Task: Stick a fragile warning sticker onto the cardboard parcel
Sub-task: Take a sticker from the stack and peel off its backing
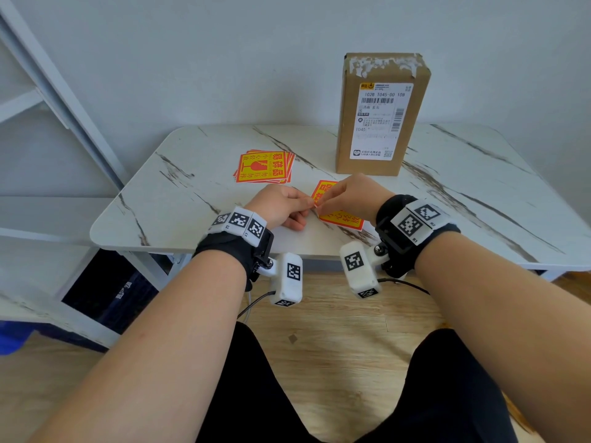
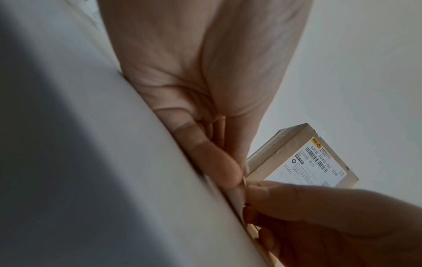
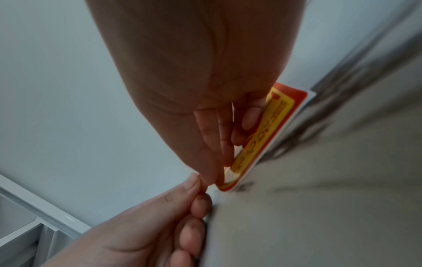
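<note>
Both hands, left hand (image 1: 283, 204) and right hand (image 1: 350, 195), pinch one corner of the red-and-yellow rectangular fragile sticker (image 1: 343, 219) lying on the white marbled tabletop (image 1: 479, 187); upright brown cardboard parcel (image 1: 382, 116) stands just beyond, nearer the right.

"T045" on parcel label (image 1: 380, 123)

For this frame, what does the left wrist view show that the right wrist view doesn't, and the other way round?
Only the left wrist view shows the cardboard parcel with its white shipping label, standing behind the fingers. Only the right wrist view shows the printed red and yellow face of the fragile sticker lying on the marble table, plus a white shelf frame at lower left. Both show the left hand and right hand meeting fingertip to fingertip, pinching at the sticker's near corner.
</note>
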Demonstrator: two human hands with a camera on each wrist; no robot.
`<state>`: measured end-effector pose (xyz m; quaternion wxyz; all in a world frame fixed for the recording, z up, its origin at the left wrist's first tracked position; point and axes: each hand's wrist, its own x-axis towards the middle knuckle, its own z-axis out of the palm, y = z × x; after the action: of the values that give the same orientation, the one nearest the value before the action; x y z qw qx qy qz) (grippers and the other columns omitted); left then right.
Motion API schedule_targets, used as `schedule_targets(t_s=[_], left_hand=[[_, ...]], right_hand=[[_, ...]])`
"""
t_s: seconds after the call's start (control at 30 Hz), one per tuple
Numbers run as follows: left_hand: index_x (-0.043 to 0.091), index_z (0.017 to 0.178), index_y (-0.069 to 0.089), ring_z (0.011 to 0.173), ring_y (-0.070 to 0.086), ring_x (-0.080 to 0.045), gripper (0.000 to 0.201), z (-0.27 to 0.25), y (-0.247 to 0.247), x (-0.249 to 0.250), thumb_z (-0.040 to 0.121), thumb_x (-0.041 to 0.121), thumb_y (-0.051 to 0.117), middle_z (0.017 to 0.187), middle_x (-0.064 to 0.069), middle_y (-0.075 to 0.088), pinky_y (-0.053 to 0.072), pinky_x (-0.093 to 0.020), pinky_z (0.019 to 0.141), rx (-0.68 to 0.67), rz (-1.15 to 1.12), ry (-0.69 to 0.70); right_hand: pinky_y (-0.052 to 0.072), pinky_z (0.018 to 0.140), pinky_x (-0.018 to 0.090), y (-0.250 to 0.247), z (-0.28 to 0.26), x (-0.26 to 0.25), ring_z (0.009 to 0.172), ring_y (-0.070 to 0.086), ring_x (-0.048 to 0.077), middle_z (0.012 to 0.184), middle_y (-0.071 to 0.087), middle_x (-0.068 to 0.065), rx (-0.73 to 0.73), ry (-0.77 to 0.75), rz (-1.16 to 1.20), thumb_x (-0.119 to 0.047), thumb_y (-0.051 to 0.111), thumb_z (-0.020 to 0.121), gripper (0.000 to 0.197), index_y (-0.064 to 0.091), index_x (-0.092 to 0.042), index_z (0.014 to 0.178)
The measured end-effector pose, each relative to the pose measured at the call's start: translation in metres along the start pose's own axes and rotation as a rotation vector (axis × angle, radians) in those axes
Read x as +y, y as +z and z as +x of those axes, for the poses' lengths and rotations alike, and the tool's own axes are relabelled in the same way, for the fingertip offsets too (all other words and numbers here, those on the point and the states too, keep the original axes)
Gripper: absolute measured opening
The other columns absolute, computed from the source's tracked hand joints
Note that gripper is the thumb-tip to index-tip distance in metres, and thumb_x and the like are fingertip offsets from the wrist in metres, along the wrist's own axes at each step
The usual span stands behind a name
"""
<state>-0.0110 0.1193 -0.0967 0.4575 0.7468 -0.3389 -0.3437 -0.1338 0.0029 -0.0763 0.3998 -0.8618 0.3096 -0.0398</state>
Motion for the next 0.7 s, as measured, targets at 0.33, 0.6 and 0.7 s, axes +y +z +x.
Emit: schedule_targets(t_s=[0.33, 0.6, 0.7], left_hand=[[0.007, 0.085, 0.067, 0.039, 0.059, -0.001, 0.010, 0.0004, 0.0005, -0.0003, 0.093, 0.011, 0.061, 0.068, -0.005, 0.060, 0.054, -0.013, 0.046, 0.001, -0.003, 0.001], [0.014, 0.080, 0.065, 0.041, 0.059, -0.001, 0.014, 0.0029, -0.0001, -0.0035, 0.093, 0.013, 0.060, 0.069, -0.004, 0.060, 0.054, -0.014, 0.048, -0.008, 0.026, 0.014], [0.015, 0.082, 0.064, 0.042, 0.059, -0.002, 0.014, 0.0024, 0.0002, -0.0022, 0.094, 0.013, 0.058, 0.069, -0.003, 0.059, 0.054, -0.014, 0.049, -0.019, 0.032, 0.002]], right_hand=[[0.050, 0.068, 0.026, 0.0096, 0.0025, -0.0008, 0.075, 0.057, 0.011, 0.088, 0.073, 0.007, 0.104, 0.009, 0.044, -0.027, 0.076, 0.073, 0.011, 0.078, -0.016, 0.076], [0.045, 0.061, 0.023, 0.0084, 0.0024, -0.0007, 0.070, 0.053, 0.009, 0.089, 0.069, 0.005, 0.107, 0.016, 0.064, -0.027, 0.074, 0.076, 0.018, 0.080, -0.014, 0.086], [0.044, 0.062, 0.022, 0.0075, 0.0015, -0.0013, 0.074, 0.054, 0.013, 0.086, 0.066, 0.004, 0.108, 0.016, 0.053, -0.027, 0.073, 0.079, 0.018, 0.079, -0.014, 0.090]])
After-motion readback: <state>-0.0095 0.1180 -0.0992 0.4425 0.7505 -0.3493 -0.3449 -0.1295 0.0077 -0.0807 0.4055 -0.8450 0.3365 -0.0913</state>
